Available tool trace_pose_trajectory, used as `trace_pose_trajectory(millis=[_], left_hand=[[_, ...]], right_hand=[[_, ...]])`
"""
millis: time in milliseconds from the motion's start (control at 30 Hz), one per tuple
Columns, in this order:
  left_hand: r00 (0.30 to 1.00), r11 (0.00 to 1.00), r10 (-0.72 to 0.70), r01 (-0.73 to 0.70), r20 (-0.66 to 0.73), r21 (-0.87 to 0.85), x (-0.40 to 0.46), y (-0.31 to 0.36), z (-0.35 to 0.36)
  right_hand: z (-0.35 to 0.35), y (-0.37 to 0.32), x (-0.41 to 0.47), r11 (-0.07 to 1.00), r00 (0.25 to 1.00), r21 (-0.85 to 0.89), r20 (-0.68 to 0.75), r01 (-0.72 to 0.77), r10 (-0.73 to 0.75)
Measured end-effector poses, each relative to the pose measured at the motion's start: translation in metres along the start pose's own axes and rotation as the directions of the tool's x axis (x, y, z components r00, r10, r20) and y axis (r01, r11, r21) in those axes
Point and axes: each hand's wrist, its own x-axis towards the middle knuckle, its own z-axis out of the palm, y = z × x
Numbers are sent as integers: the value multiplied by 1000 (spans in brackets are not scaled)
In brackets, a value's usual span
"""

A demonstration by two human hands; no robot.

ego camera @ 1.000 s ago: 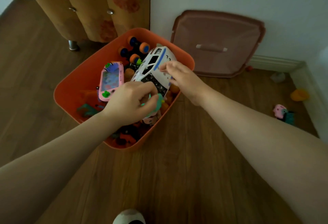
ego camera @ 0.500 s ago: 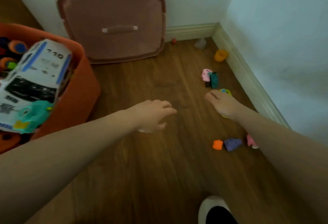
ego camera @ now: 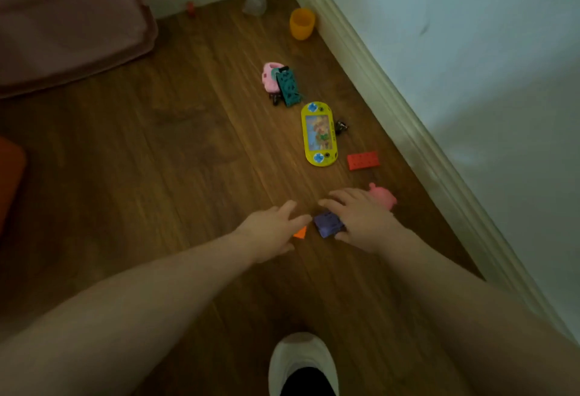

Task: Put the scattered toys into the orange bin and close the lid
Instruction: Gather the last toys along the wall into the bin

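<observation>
Toys lie scattered on the wooden floor near the wall. My right hand [ego camera: 361, 216] curls over a purple block [ego camera: 328, 223], fingers on its far side and thumb on its near side. My left hand [ego camera: 271, 229] is stretched out flat, its fingertips touching a small orange piece [ego camera: 300, 233]. Only a corner of the orange bin [ego camera: 9, 175] shows at the left edge. Its brownish lid [ego camera: 69, 37] leans at the top left.
A yellow handheld game [ego camera: 318, 133], a red brick [ego camera: 363, 160] and a pink pig figure [ego camera: 385, 198] lie beyond my hands. Farther off are a pink and teal toy [ego camera: 280, 83] and an orange cup [ego camera: 302, 23]. The skirting board runs along the right. My shoe [ego camera: 303, 361] is below.
Both hands left the bin and the white toy car in it. My view swung right, and the hands came down onto the purple block and the orange piece.
</observation>
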Motion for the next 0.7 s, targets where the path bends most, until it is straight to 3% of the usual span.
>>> trace_pose_trajectory(millis=[200,333,433,500,567,633,700], left_hand=[[989,990,-144,144,-17,7,15,14,22],[984,983,-176,176,-11,-57,25,4,3],[972,964,-219,204,-79,-170,39,-5,-24],[954,954,-251,214,-165,-211,53,-9,-43],[928,950,-282,234,-244,-206,71,-10,-59],[897,942,-326,281,-298,-184,90,-8,-72],[862,916,-398,359,-314,-178,109,-5,-81]], right_hand=[[19,-18,24,998,997,19,-53,62,-61],[1,-3,30,991,986,105,-134,-88,102],[-16,20,23,936,875,269,-366,-225,315],[-19,38,14,875,772,367,-436,-316,462],[-14,53,3,817,740,367,-364,-444,566],[-3,64,-6,764,773,355,-155,-538,616],[6,71,-9,744,815,390,32,-543,578]])
